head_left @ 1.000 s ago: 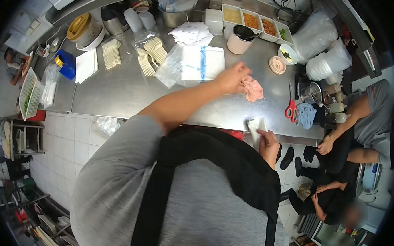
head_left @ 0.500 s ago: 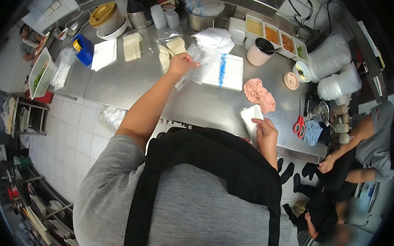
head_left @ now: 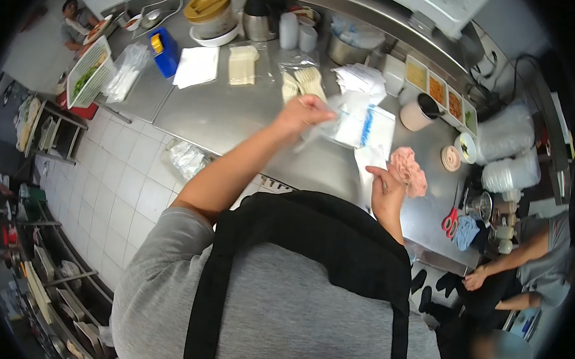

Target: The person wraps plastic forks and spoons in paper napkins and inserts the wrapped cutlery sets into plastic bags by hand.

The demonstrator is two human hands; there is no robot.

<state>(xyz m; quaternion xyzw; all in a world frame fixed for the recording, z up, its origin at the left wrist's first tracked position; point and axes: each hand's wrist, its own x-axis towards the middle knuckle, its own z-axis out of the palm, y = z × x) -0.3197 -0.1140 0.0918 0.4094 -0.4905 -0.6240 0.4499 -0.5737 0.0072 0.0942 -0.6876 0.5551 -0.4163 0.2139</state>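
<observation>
The left hand (head_left: 304, 115) is nearly closed, thumb and fingertips pinched on a clear bag (head_left: 317, 130), which hangs from them toward five o'clock, blurred. The right hand (head_left: 388, 190) is partly closed, thumb and fingers gripping one white packet (head_left: 369, 163) that points up toward eleven o'clock. From the left hand, the packet lies at four o'clock, apart from it; from the right hand, the bag lies at ten o'clock.

One crumpled pink cloth (head_left: 408, 171) rests on the counter (head_left: 250, 148) at one o'clock from the right hand, just beside it. The white stack (head_left: 378, 129) with a blue printed band is at three o'clock from the left hand; the print is too small to read. At twelve o'clock from that hand are two bundles of forks (head_left: 305, 81) in clear plastic; I cannot count the forks. White slips (head_left: 361, 80) lie in a pile at one o'clock, their writing illegible.

Further out at two o'clock, four food trays (head_left: 438, 90) stand in a row, with one pink tub (head_left: 418, 113) nearer. One pair of red-handled scissors (head_left: 450, 223) lies at four o'clock from the right hand, beside one blue cloth (head_left: 467, 233).
</observation>
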